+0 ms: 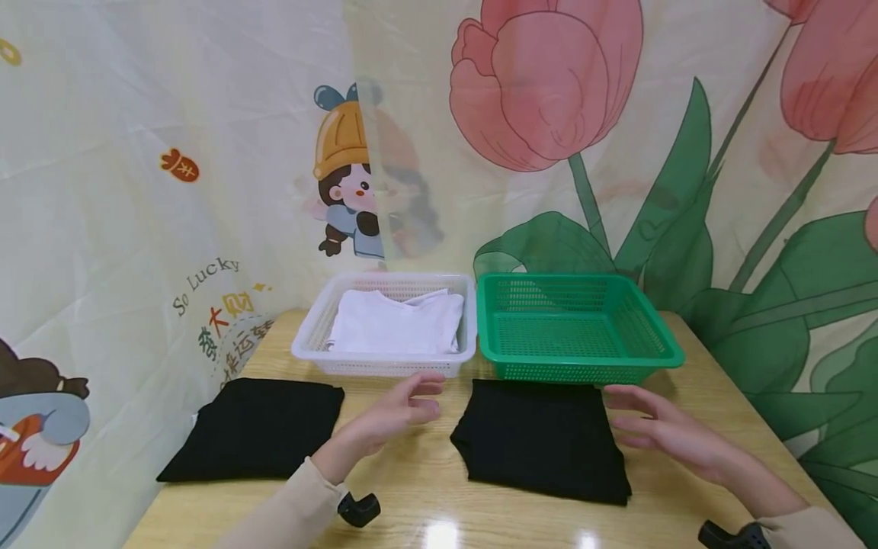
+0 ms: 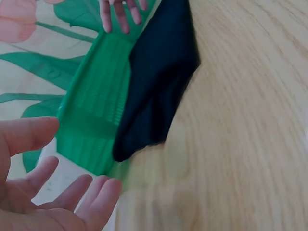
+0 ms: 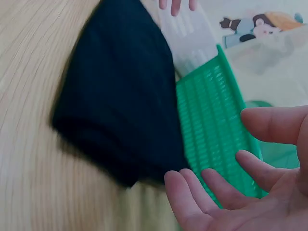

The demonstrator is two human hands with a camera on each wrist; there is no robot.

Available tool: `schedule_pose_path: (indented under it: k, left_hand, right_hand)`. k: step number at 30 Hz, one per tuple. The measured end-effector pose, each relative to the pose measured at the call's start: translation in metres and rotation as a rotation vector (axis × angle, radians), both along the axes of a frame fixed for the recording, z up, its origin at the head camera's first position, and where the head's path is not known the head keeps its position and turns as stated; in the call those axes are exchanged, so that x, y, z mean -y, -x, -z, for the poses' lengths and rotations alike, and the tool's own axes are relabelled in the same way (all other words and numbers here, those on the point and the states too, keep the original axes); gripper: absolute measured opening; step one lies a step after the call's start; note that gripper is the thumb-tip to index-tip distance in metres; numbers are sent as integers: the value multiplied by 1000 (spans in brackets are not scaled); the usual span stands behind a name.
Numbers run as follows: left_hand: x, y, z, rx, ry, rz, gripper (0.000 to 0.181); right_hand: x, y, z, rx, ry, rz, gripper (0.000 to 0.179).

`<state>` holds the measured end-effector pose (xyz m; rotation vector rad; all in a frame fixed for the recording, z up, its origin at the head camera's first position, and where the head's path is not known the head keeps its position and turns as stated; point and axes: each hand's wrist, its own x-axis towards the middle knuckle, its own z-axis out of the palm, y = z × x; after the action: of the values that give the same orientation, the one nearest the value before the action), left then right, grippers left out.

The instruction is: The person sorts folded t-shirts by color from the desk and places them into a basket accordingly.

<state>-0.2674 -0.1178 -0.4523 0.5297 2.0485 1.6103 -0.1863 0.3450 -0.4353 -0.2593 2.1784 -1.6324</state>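
Between my two hands a folded black garment (image 1: 542,438) lies on the table in front of the green basket (image 1: 668,354). My left hand (image 1: 394,412) hovers to its left, fingers loosely bent and holding nothing. On the other side my right hand (image 1: 665,431) is held near the garment's upper right corner; whether it touches the cloth I cannot tell. In the right wrist view the fingers (image 3: 224,187) are spread, with no cloth between them. A second folded black cloth (image 1: 264,431) lies on the left side of the table. Folded white clothing (image 1: 398,324) sits inside the white basket (image 1: 312,351).
Both baskets stand side by side at the back of the wooden table (image 1: 405,473). Behind them hangs a printed curtain (image 1: 425,152) with tulips and cartoon figures. The green basket has nothing in it.
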Motion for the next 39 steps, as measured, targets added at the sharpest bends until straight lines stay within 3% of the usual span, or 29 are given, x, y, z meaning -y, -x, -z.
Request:
schedule_pose_path:
  k: [11, 19, 28, 36, 39]
  left_hand:
    - [-20, 0, 11, 68, 4, 18, 71]
    - [-34, 2, 17, 112, 18, 33, 73]
    - [-56, -3, 20, 118, 42, 48, 70]
    - [-76, -7, 25, 132, -1, 44, 69]
    - [-80, -9, 29, 138, -23, 15, 70]
  right_hand:
    - [-19, -2, 11, 101, 9, 42, 77]
    - [-19, 1, 18, 203, 96, 26, 86]
    - [-5, 0, 32, 253, 207, 29, 86]
    - [15, 1, 39, 229, 138, 64, 85]
    - [22, 0, 42, 203, 97, 102, 87]
